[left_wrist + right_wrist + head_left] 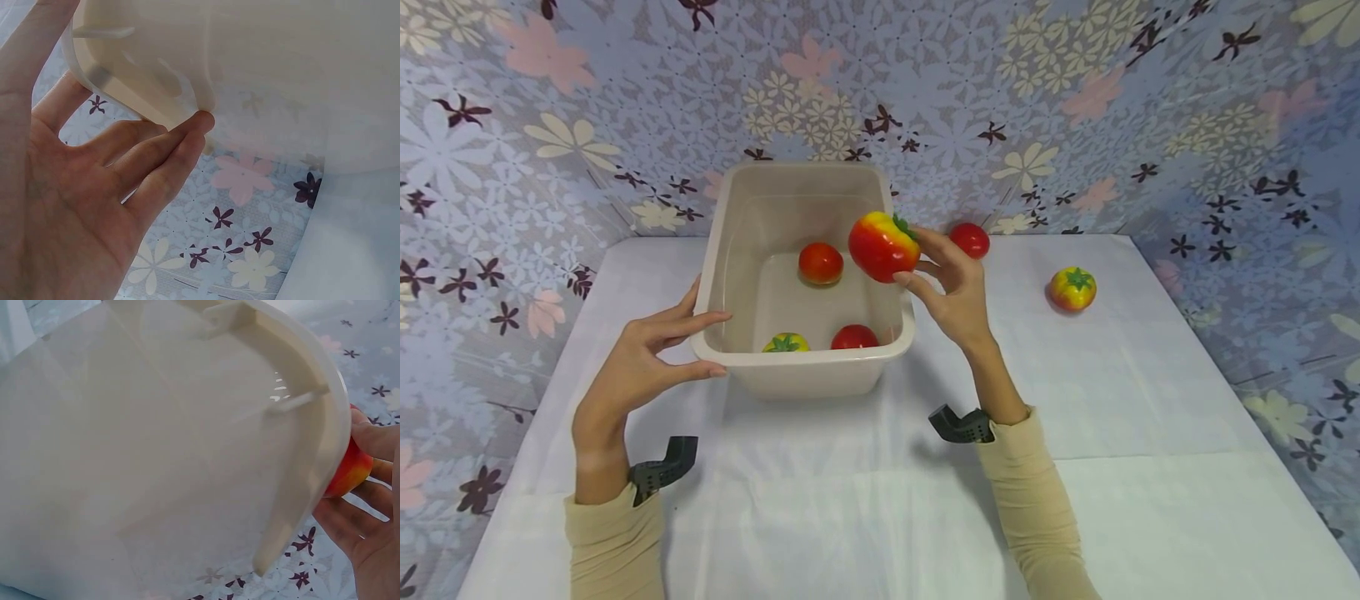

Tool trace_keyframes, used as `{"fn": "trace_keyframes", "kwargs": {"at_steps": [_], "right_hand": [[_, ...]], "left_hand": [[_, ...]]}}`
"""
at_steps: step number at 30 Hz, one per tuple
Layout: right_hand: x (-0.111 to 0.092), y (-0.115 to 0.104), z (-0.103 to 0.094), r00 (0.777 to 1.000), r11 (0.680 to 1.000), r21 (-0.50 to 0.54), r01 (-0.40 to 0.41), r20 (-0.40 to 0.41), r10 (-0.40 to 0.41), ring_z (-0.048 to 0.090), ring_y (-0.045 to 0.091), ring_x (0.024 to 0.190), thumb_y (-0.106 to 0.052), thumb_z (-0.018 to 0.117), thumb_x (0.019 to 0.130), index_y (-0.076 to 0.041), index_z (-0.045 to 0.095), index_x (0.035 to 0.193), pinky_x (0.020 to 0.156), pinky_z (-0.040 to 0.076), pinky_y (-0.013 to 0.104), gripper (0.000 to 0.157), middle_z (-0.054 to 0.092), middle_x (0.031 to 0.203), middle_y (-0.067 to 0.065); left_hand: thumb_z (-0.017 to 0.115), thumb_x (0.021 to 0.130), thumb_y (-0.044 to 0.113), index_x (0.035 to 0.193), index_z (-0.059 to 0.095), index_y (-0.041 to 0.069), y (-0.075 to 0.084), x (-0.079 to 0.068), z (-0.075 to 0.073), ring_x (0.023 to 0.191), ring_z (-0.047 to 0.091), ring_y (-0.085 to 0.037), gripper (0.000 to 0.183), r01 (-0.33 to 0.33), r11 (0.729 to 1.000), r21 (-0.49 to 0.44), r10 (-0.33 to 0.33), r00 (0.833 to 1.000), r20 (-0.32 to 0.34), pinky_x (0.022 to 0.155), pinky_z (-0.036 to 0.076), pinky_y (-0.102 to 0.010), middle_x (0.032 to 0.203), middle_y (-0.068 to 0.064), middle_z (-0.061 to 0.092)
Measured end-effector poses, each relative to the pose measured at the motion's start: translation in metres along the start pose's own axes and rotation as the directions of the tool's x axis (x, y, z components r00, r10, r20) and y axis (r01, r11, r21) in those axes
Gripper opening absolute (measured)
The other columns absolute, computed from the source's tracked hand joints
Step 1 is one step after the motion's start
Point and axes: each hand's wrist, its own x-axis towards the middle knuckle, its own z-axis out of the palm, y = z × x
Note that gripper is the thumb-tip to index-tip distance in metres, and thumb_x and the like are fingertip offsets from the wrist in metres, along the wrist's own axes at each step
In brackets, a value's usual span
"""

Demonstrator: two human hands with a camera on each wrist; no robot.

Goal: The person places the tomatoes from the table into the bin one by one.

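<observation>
A cream plastic bin (pixel 808 377) stands on the white-covered table with its opening tipped into view. My left hand (pixel 651 350) grips its rim at the front left corner; in the left wrist view the fingers (pixel 169 169) lie along the bin's outer wall (pixel 269 75). Over the right rim, my right hand (pixel 953 292) holds a large red-and-yellow tomato (pixel 880 246) with a green leafy top between thumb and fingers. Within the bin lie a red tomato (pixel 821 264), another red one (pixel 854 337) and a yellow-green one (pixel 786 342), the front two partly hidden by the rim.
Beyond my right hand a small red tomato (pixel 970 240) sits at the table's back edge. Farther right is a yellow-and-red tomato (pixel 1072 289) with a green top. A flowered cloth (pixel 947 108) hangs behind the white table cover (pixel 1150 400).
</observation>
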Motion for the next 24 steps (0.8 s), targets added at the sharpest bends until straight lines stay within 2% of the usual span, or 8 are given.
{"fn": "trace_keyframes", "kwargs": {"at_steps": [3, 7, 10, 15, 17, 24], "right_hand": [[0.0, 0.003, 0.001, 1.0, 1.0, 0.003, 0.026, 0.018, -0.026, 0.06, 0.023, 0.12, -0.012, 0.074, 0.087, 0.011, 0.054, 0.129, 0.096, 0.052, 0.031, 0.052, 0.058, 0.128, 0.03], [-0.001, 0.008, 0.002, 0.998, 0.999, -0.013, 0.048, 0.035, -0.047, 0.06, 0.018, 0.119, -0.027, 0.074, 0.087, 0.01, 0.054, 0.129, 0.1, 0.05, 0.032, 0.06, 0.058, 0.128, 0.03], [-0.002, 0.01, 0.003, 0.998, 0.998, -0.032, 0.052, 0.043, -0.051, 0.06, 0.019, 0.12, -0.016, 0.074, 0.086, 0.009, 0.055, 0.129, 0.102, 0.048, 0.035, 0.053, 0.059, 0.128, 0.029], [-0.001, 0.01, 0.007, 0.998, 0.998, -0.044, 0.039, 0.047, -0.037, 0.058, 0.026, 0.123, 0.008, 0.072, 0.08, 0.008, 0.056, 0.129, 0.108, 0.043, 0.039, 0.051, 0.06, 0.129, 0.027], [-0.001, 0.011, 0.008, 0.999, 0.999, -0.047, 0.027, 0.048, -0.025, 0.057, 0.028, 0.124, 0.011, 0.071, 0.079, 0.008, 0.057, 0.129, 0.109, 0.042, 0.04, 0.052, 0.061, 0.129, 0.026], [-0.003, 0.013, 0.01, 0.997, 0.996, -0.079, -0.047, 0.065, 0.052, 0.057, 0.028, 0.125, 0.009, 0.072, 0.08, 0.005, 0.059, 0.129, 0.111, 0.04, 0.038, 0.052, 0.062, 0.131, 0.02]], "left_hand": [[0.087, 0.067, 0.001, 0.126, 0.067, 0.007, 0.001, 0.0, 0.0, 0.143, 0.035, -0.011, 0.062, 0.005, 1.0, 0.0, -0.005, 1.0, 0.003, 0.094, 0.039, -0.007, 0.158, 0.0, 0.032], [0.087, 0.068, 0.001, 0.127, 0.066, 0.008, 0.001, 0.0, 0.0, 0.144, 0.034, -0.02, 0.063, 0.0, 1.0, -0.014, 0.001, 1.0, 0.008, 0.095, 0.039, -0.008, 0.158, -0.001, 0.031], [0.087, 0.068, 0.002, 0.127, 0.066, 0.008, 0.001, 0.0, 0.0, 0.143, 0.034, -0.025, 0.063, -0.002, 1.0, -0.014, 0.002, 1.0, 0.008, 0.095, 0.039, -0.008, 0.158, -0.001, 0.031], [0.086, 0.068, 0.001, 0.126, 0.066, 0.008, 0.001, 0.0, 0.001, 0.143, 0.034, -0.008, 0.062, 0.01, 1.0, -0.01, -0.01, 1.0, 0.004, 0.094, 0.039, -0.007, 0.158, 0.001, 0.031], [0.086, 0.069, 0.001, 0.126, 0.066, 0.008, 0.001, -0.001, 0.001, 0.142, 0.034, -0.004, 0.061, 0.014, 1.0, -0.015, -0.014, 1.0, 0.003, 0.094, 0.039, -0.007, 0.158, 0.001, 0.031], [0.086, 0.069, 0.002, 0.127, 0.066, 0.008, 0.0, -0.001, 0.001, 0.142, 0.034, -0.006, 0.061, 0.017, 1.0, -0.01, -0.017, 1.0, 0.005, 0.094, 0.039, -0.007, 0.158, 0.001, 0.03]]}}
